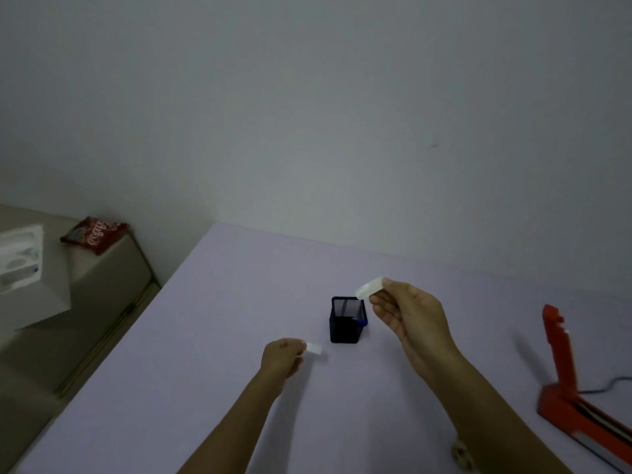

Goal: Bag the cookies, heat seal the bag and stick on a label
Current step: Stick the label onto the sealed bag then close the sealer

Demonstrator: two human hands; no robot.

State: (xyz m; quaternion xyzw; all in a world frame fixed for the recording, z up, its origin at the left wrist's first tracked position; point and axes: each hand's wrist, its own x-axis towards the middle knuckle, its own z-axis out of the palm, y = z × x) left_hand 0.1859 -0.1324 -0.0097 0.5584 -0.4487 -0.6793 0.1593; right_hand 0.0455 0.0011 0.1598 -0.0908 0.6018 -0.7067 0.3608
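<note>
My right hand [407, 311] pinches a white strip, a label or its backing [369, 288], held in the air above the table's middle. Lower and to the left, my left hand [282, 357] pinches a smaller white piece [314, 347] between its fingertips. I cannot tell which piece is the label. An orange-red heat sealer [564, 388] stands at the right edge with its arm raised. A bit of cookie and clear bag [461, 455] peeks out beside my right forearm at the bottom; most of it is hidden.
A black mesh pen cup [347, 321] with a blue pen stands between my hands on the lilac table [205, 336]. A dark cable [612, 384] runs behind the sealer. A beige side surface at left holds a red snack packet [94, 234] and a white box [24, 261].
</note>
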